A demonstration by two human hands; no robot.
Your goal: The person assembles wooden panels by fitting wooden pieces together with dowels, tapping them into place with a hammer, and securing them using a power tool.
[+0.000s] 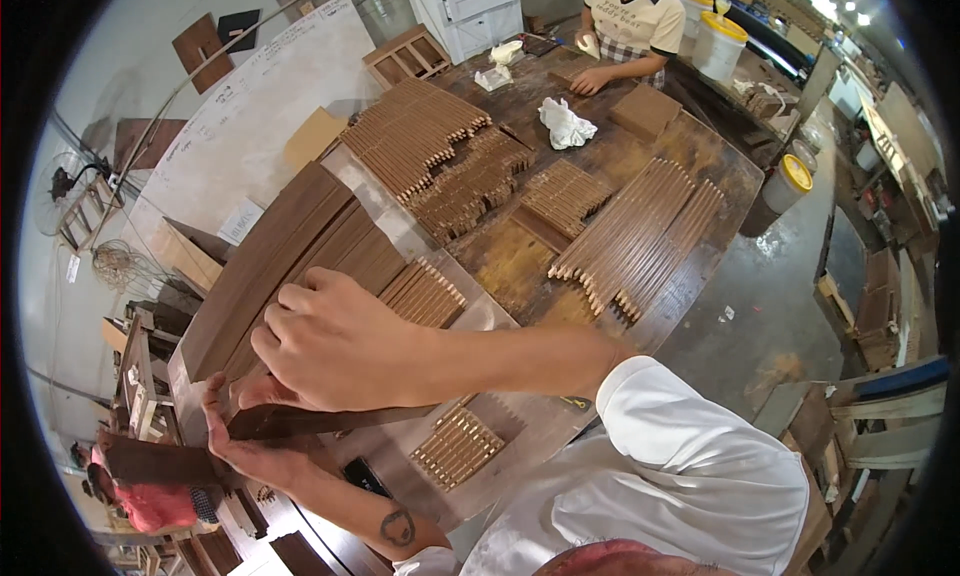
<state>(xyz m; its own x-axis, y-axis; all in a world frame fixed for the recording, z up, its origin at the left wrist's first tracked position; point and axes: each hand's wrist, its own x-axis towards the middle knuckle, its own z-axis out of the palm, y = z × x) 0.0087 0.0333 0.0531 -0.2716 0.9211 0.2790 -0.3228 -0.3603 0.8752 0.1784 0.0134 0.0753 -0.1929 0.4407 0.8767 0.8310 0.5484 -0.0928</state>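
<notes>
Right, going left to right, clock read from frame centre: left hand (255, 456) at 8 grasps one end of a dark brown board (320, 421) from below, palm up. That board is the piece in hand, lying at 8, toward 7. Stack of long dark brown planks (270, 266) at 9, flat, edges together; can't tell if those are finished or waiting. Right hand (340, 346) at 8, clenched over the same board, knuckles up; whether the fingertips pinch anything is hidden. Slat stack (415, 126) at 11 laid up in rows. Short bundle of strips (425, 294) just left of centre, beside the planks. Small batch of short slats (458, 448) at 6, lined up near the forearms. Second slat pile (470, 186) at 12, uneven ends. Short slat block (567, 196) between 1 and 2, also in rows. Long strips (640, 241) between 2 and 3, side by side on the workbench (735, 161), ends staggered. Status, my read: plenty of pieces already sorted into batches, the board between the hands not done with. Total left: can't judge, no count or end state shows.
</notes>
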